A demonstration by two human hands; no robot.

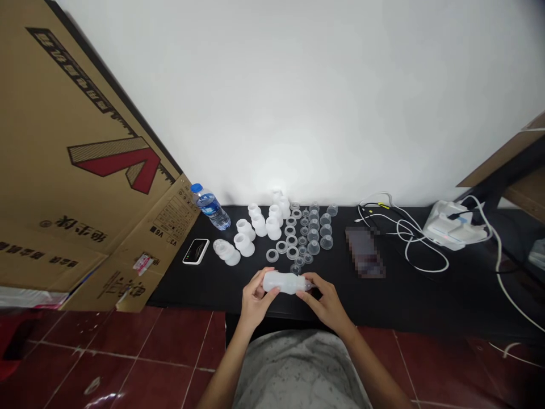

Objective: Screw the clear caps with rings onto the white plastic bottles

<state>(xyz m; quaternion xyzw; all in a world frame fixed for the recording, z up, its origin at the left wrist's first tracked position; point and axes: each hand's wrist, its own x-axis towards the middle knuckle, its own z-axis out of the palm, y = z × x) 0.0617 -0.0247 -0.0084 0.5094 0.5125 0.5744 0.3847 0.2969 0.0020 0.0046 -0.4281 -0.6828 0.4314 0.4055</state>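
Close grip on a frosted plastic bottle, held level and crosswise just above the front edge of a black tabletop. Left hand curled around the bottle's wide end; right hand closed narrowly on the tapered end, between fingers and thumb. Just beyond the hands, rows of clear plastic rings and small clear cups on the table, with white bottle parts grouped to their left. Farther left, a smartphone lying screen up, a blue-capped water bottle tipped on its side, and a large cardboard sheet leaning against a white wall. To the right, a pixelated flat object, looped white cables and a white plastic device. Below, dark red floor tiles.
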